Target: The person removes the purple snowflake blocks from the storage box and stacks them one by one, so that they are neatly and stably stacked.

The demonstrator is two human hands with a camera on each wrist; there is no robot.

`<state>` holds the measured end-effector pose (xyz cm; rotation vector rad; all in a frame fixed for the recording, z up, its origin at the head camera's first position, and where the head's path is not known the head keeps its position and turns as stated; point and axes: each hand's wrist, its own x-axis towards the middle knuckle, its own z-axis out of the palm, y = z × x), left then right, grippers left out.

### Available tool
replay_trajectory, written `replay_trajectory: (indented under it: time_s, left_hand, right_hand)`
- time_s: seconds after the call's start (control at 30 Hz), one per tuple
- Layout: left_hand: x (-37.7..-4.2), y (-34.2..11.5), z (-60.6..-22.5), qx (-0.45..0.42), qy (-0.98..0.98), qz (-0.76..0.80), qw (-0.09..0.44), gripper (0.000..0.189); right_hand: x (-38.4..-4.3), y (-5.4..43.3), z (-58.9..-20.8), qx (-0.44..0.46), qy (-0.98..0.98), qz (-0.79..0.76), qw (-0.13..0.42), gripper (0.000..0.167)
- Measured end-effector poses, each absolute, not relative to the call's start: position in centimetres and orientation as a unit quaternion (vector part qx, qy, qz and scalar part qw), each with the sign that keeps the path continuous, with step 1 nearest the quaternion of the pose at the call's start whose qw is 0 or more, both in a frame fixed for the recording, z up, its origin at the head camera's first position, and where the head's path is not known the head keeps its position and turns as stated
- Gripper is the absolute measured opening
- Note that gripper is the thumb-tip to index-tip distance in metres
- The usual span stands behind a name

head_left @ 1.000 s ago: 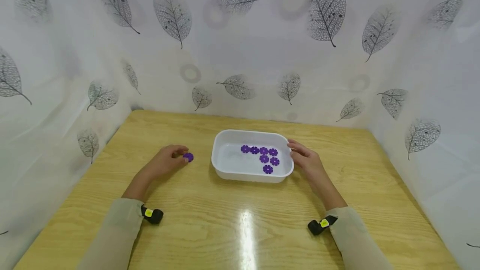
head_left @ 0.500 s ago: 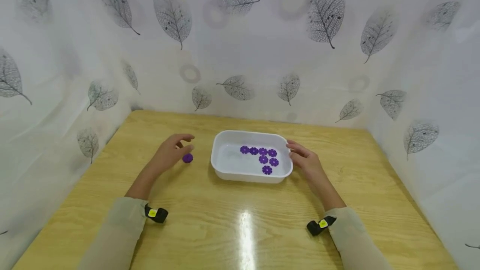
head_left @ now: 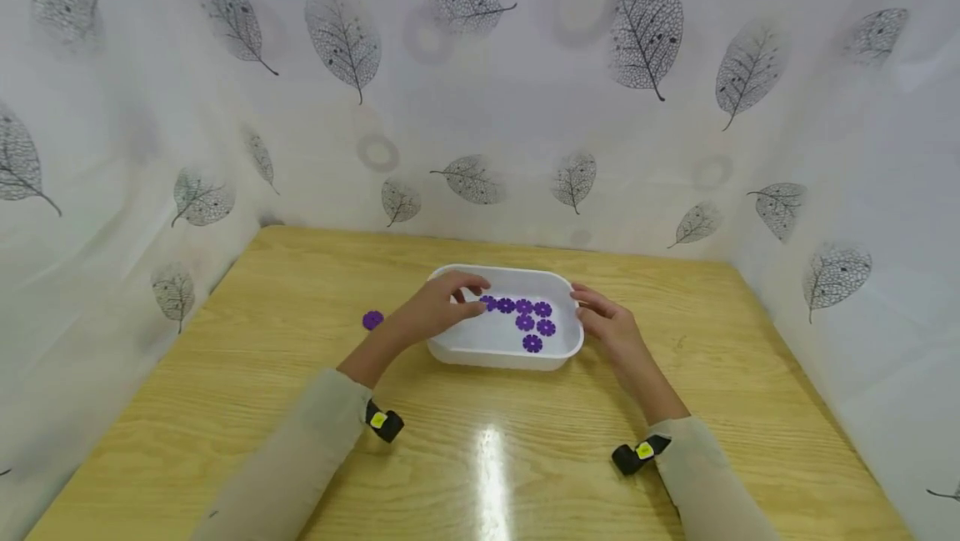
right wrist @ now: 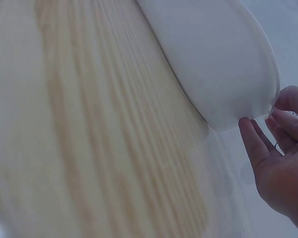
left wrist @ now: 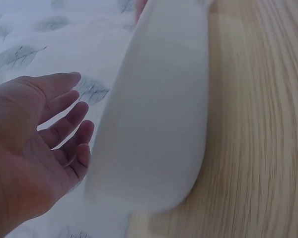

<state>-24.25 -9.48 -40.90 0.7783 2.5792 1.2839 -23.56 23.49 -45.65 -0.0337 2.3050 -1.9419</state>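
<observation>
My left hand hovers above the left part of a white plastic tray, fingers loosely bent and holding nothing. In the left wrist view, the left hand appears beside the tray's outer wall with a gap between thumb and fingers. My right hand holds the tray's right end by the rim. The right wrist view has that hand's thumb against the outer wall and other fingers at the rim. Several purple notched snowflake discs lie in the tray. One more purple disc lies on the table, left of the tray.
The wooden table extends around the tray. A white cloth with leaf prints hangs behind it and along both sides. Each wrist bears a small black camera, the left one near the table's middle.
My left hand has let go of the purple disc on the table, lifted, and moved right over the tray. The right hand stays at the tray's right end.
</observation>
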Motion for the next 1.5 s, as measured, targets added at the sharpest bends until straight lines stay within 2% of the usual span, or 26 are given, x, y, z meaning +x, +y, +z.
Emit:
replay_trajectory:
  time_s: [0.23,0.67,1.5]
  left_hand:
    - [-25.8,-5.1,-42.1,0.293,0.864,0.393,0.118,0.043]
    - [-26.8,-1.1,-43.8,0.308,0.879,0.313,0.189,0.046]
    - [-27.1,0.3,-44.9,0.347,0.892,0.230,0.176,0.029]
  right_hand:
    - [-23.5,23.4,-45.6,-0.020,0.758,-0.649,0.061,0.042]
    - [-23.4,23.5,-45.5,-0.021,0.759,-0.648,0.059,0.043]
    - [-23.4,23.3,-45.5,-0.020,0.747,-0.662,0.054,0.044]
